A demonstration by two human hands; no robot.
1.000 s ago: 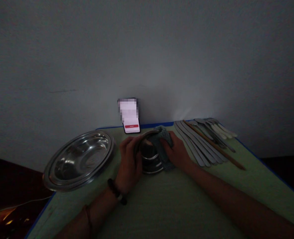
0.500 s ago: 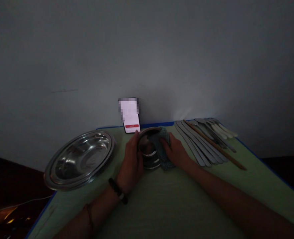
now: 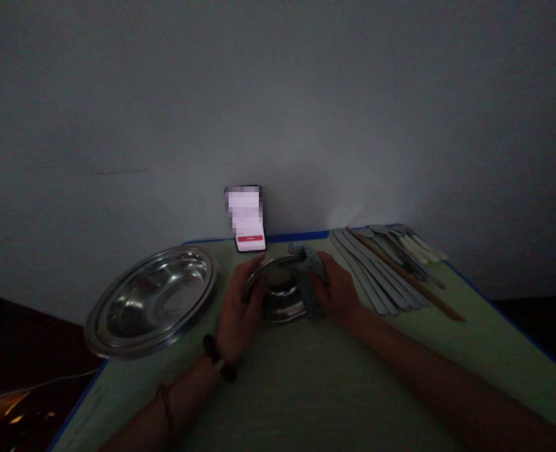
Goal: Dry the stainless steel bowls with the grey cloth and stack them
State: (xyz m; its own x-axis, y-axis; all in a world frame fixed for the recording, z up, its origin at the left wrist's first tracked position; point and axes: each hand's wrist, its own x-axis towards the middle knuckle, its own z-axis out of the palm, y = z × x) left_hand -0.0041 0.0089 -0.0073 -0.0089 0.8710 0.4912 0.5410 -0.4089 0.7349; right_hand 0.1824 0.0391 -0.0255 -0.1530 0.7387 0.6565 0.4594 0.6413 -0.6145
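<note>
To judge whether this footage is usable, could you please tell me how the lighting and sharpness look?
Head view: dim and underexposed; the phone screen is the brightest patch, its top pixelated; faint glints on the large basin; the left hand, small bowl, cloth and right hand read murky.

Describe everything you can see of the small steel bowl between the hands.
The small steel bowl is round, shiny metal with a flared rim and ridged wall, resting on the green table. The left hand grips its left side; the right hand presses a grey cloth against its right rim. Dim light hides its inside.
</note>
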